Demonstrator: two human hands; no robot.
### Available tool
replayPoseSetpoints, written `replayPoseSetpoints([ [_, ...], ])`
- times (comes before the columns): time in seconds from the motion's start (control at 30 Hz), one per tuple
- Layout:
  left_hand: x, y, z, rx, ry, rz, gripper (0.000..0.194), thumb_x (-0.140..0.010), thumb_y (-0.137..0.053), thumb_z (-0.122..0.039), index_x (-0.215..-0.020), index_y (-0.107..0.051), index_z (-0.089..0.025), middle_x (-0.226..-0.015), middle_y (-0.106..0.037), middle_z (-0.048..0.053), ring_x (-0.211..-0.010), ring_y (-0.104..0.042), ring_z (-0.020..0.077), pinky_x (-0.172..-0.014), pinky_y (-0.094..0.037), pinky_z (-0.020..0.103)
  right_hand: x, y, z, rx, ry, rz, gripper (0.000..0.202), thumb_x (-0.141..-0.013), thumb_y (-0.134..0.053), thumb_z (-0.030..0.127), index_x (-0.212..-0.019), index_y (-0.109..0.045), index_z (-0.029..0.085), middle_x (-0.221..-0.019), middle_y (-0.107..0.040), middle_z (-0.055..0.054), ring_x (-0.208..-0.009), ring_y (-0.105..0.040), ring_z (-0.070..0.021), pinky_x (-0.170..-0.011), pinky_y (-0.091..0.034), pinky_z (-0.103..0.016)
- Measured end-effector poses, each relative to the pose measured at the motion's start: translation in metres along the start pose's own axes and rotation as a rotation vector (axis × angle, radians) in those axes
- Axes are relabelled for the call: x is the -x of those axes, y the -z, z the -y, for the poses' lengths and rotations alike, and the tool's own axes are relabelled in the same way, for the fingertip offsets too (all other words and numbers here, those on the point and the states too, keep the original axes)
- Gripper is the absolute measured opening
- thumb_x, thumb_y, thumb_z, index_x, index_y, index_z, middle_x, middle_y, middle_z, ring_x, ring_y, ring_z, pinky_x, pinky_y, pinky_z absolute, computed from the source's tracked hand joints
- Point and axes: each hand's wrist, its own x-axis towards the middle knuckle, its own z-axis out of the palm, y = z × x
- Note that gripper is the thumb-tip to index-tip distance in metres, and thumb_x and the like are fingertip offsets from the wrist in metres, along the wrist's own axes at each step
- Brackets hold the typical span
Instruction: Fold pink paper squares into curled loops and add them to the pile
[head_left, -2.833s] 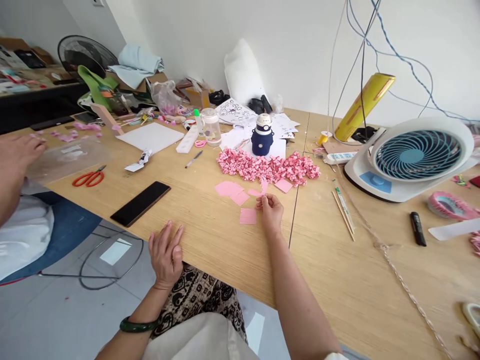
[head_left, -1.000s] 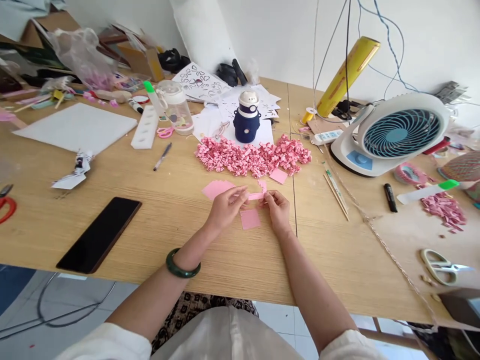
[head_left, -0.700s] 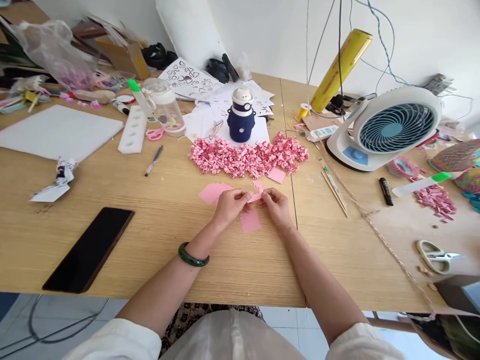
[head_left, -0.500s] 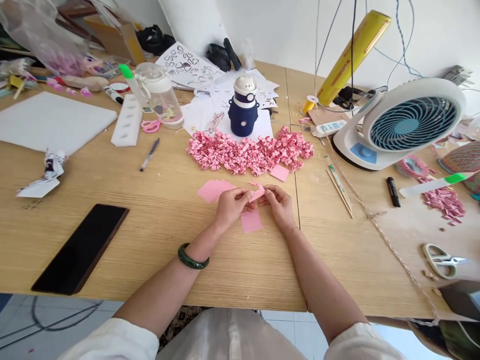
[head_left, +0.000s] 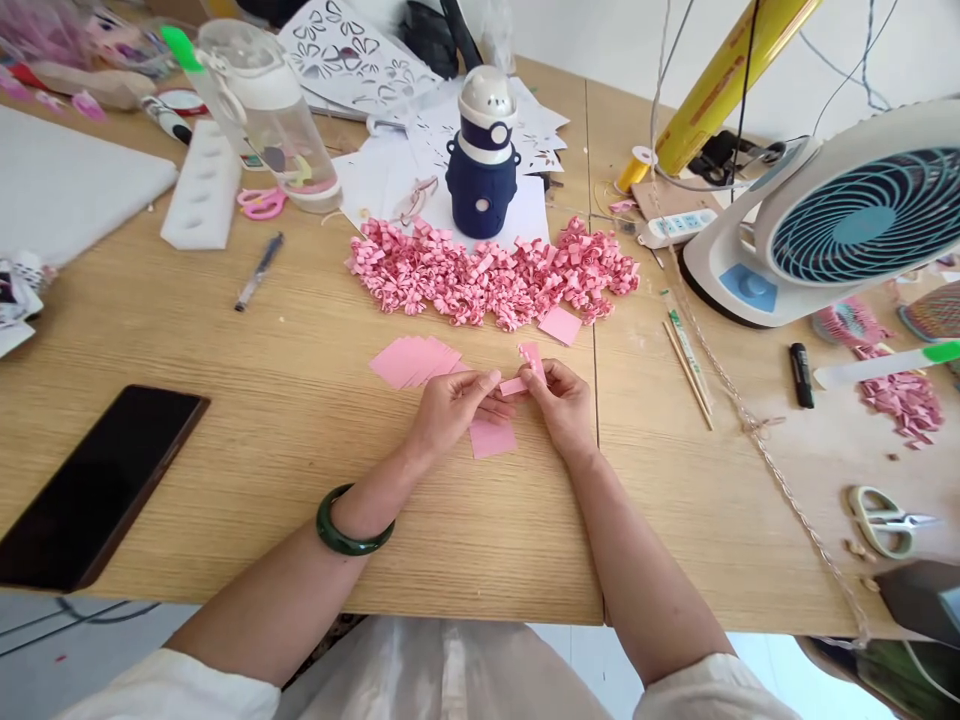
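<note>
My right hand [head_left: 564,405] pinches a folded pink paper strip [head_left: 532,352] between thumb and fingers; one part stands up and another points left. At the strip's left end my left hand [head_left: 450,405] is closed, its thumb and fingertips on or just by the paper. A square of pink paper [head_left: 493,438] lies under the hands, partly covered by the left fingers. Left of them is a fanned stack of pink paper squares [head_left: 411,362]. Beyond the hands stretches a heap of curled pink paper pieces [head_left: 480,278], with a single pink square [head_left: 560,325] at its front edge.
A dark blue bottle [head_left: 484,190] stands behind the heap, with a clear jug [head_left: 292,140] to its left. A fan [head_left: 847,230], scissors [head_left: 889,520] and a marker [head_left: 801,375] are on the right. A phone [head_left: 97,485] and a pen [head_left: 259,272] lie to the left.
The view has tilted down and come closer. The pink strip, earlier held flat between both hands, now has a part standing up at my right thumb. My hands are slightly farther apart.
</note>
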Motion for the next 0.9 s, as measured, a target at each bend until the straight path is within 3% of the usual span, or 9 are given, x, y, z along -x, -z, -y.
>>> replayPoseSetpoints([
  [0.13,0.0005,-0.0001,0.0001,-0.034,-0.043,0.011,0.039,-0.074,-0.081,-0.048,-0.090,-0.076,-0.013,-0.080,-0.079,0.008,-0.066,-0.076,0.0202,-0.065,-0.066,0.030,-0.0004,0.0006,0.0028,0.054,0.044,-0.008,0.029,-0.082,-0.076,0.046,-0.074,-0.066,0.020,-0.072,-0.065,0.001,-0.065,-0.060,-0.0120,-0.064,-0.050,-0.026],
  [0.33,0.0004,0.0009,0.0059,-0.085,-0.111,-0.016,0.033,-0.080,-0.076,-0.046,-0.087,-0.075,-0.014,-0.077,-0.078,0.006,-0.066,-0.076,0.0197,-0.066,-0.066,0.031,0.0040,-0.0025,0.0037,0.085,0.073,0.099,0.021,-0.080,-0.077,0.041,-0.085,-0.070,0.021,-0.082,-0.070,-0.001,-0.074,-0.063,-0.0139,-0.069,-0.053,-0.027],
  [0.63,0.0004,0.0030,0.0039,-0.101,-0.166,-0.067,0.035,-0.083,-0.074,-0.047,-0.095,-0.075,-0.015,-0.095,-0.080,0.009,-0.075,-0.077,0.0210,-0.071,-0.066,0.031,0.0045,-0.0038,0.0035,0.080,0.119,0.035,0.014,-0.086,-0.070,0.034,-0.081,-0.071,0.021,-0.086,-0.068,-0.002,-0.077,-0.062,-0.0140,-0.073,-0.052,-0.028],
  [0.9,0.0007,0.0028,0.0072,-0.113,-0.194,-0.069,0.028,-0.082,-0.074,-0.044,-0.086,-0.073,-0.016,-0.080,-0.079,0.005,-0.068,-0.076,0.0194,-0.067,-0.065,0.030,0.0056,-0.0059,0.0052,0.085,0.126,0.100,0.011,-0.084,-0.074,0.029,-0.080,-0.069,0.020,-0.083,-0.068,-0.001,-0.078,-0.062,-0.0129,-0.075,-0.051,-0.027],
])
